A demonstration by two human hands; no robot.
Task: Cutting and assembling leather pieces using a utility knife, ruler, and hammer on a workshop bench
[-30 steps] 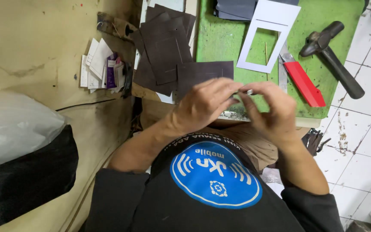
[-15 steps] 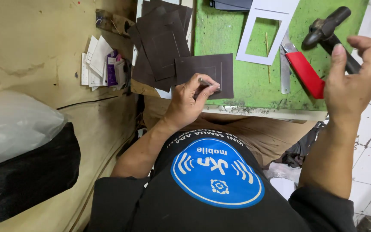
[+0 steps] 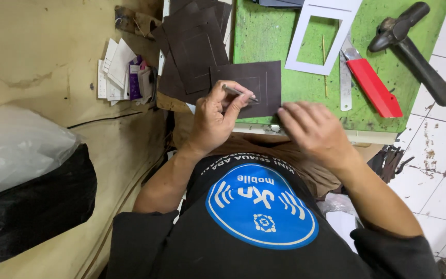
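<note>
Green surface (image 3: 269,41): left hand (image 3: 213,120) pinches thin metal tool (image 3: 239,93) over dark leather piece (image 3: 251,85); right hand (image 3: 313,130), at 3 o'clock, open, fingertips pressing its edge.

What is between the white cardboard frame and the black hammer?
In the head view, a red-handled utility knife and a metal ruler lie on the green mat between the white frame and the hammer.
</note>
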